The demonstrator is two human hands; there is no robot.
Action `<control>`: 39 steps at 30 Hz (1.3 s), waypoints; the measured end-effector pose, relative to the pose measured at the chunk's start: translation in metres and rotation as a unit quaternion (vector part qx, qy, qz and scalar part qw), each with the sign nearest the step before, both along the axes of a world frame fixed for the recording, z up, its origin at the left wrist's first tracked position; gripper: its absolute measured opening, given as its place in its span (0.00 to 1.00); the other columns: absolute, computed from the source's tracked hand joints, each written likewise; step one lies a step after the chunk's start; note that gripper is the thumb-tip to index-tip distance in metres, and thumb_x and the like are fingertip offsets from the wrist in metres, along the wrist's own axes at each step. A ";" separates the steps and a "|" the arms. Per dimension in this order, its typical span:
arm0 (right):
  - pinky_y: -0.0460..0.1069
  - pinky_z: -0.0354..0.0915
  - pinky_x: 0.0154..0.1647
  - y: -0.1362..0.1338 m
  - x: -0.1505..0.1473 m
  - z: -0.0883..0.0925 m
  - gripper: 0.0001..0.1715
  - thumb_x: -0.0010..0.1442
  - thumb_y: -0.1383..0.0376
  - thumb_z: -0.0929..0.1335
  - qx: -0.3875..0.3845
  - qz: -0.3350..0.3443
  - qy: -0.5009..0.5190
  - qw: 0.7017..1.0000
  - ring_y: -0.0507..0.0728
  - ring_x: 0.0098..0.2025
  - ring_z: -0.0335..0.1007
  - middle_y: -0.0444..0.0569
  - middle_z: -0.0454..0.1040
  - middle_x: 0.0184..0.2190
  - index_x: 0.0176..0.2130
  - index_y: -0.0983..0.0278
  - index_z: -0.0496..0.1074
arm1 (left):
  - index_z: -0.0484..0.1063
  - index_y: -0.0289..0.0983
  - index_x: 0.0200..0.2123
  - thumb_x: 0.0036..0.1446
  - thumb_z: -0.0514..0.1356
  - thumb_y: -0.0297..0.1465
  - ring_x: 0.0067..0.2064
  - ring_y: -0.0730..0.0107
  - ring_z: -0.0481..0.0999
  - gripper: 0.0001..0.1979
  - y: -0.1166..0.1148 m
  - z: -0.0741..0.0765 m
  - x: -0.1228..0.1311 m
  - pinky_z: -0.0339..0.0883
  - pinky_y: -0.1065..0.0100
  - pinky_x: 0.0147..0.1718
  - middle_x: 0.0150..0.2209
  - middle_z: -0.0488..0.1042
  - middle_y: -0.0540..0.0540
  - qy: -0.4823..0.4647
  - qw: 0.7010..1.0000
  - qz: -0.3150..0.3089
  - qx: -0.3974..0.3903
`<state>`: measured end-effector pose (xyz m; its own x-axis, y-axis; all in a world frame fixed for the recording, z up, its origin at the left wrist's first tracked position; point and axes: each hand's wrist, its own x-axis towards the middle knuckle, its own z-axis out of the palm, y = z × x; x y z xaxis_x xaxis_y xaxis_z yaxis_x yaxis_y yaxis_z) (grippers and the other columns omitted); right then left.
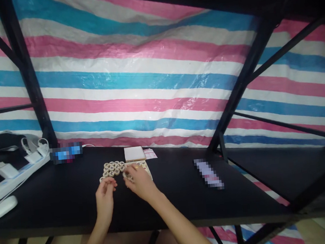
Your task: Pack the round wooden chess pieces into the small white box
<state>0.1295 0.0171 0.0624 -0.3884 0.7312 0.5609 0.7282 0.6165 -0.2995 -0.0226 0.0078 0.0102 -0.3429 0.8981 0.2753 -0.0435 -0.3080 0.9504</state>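
Several round, pale xiangqi pieces (pixel 113 168) with dark characters stand in rows on the black table. My left hand (pixel 105 191) is just in front of them, its fingers curled together. One piece (pixel 102 179) shows right behind its fingertips; whether anything is inside the fingers is hidden. To the right, my right hand (pixel 139 180) reaches over a shallow pale box (pixel 149 171) with more pieces in it. Its thumb and fingers close around a xiangqi piece (pixel 127 175) at the box's left side. The hand covers much of the box.
Behind the box lie a white lid-like tray (pixel 134 153) and pink-and-white paper (pixel 150 153). A blurred-out flat object (pixel 208 174) lies right. At left are a power strip (pixel 19 176) with chargers and a white mouse-like object (pixel 3 207). Black metal posts (pixel 244 80) frame the table; striped sheeting hangs behind.
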 end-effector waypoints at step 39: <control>0.46 0.66 0.36 -0.036 0.038 -0.053 0.13 0.53 0.70 0.69 -0.186 0.054 0.223 0.955 0.52 0.34 0.68 0.45 0.72 0.35 0.40 0.60 0.74 | 0.78 0.42 0.40 0.49 0.59 0.33 0.37 0.62 0.76 0.14 -0.007 -0.002 0.016 0.65 0.68 0.38 0.34 0.79 0.47 0.358 0.908 -0.213 -0.041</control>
